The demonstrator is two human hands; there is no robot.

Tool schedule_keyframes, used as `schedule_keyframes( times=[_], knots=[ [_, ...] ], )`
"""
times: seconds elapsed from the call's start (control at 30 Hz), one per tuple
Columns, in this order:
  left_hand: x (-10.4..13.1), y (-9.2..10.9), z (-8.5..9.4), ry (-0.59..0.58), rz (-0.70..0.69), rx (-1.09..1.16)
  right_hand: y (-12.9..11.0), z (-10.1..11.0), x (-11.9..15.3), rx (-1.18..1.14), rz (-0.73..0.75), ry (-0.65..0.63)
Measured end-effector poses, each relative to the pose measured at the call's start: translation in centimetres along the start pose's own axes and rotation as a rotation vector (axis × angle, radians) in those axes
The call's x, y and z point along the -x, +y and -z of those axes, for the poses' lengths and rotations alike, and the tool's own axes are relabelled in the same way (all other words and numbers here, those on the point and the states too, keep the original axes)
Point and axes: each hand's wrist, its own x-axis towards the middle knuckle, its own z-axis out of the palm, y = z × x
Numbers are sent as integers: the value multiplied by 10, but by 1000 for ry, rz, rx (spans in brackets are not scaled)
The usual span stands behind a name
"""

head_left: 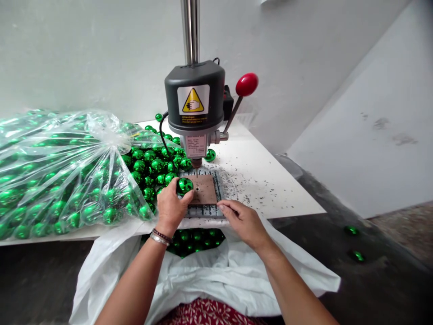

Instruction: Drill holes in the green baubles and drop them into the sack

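Note:
My left hand (pixel 172 202) grips a shiny green ball (pixel 185 185) between thumb and fingers, over the left side of a brown board (pixel 207 189). The board has a small hole and lies on the grey base of a drill press (pixel 194 101). Above it, the thin drill bit (pixel 196 173) points down, to the right of the ball and apart from it. My right hand (pixel 241 219) is at the board's front right corner with its fingers curled and pressed together; whether they hold anything is hidden.
A clear plastic bag (pixel 84 176) full of green balls fills the left of the white table (pixel 284 194), with loose balls (pixel 157 165) beside it. An open white sack (pixel 237 266) with green balls inside hangs in front. Dark chips litter the tabletop. A red-knobbed lever (pixel 246 84) sticks out right.

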Motion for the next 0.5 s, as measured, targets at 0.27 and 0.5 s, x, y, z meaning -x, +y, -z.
schedule_keyframes(
  times=[0.27, 0.5],
  knots=[
    [5, 10, -4, -106, 43, 302, 1, 11, 0, -30, -58, 17],
    [16, 5, 3, -161, 155, 372, -1, 9, 1, -27, -24, 4]
  ],
)
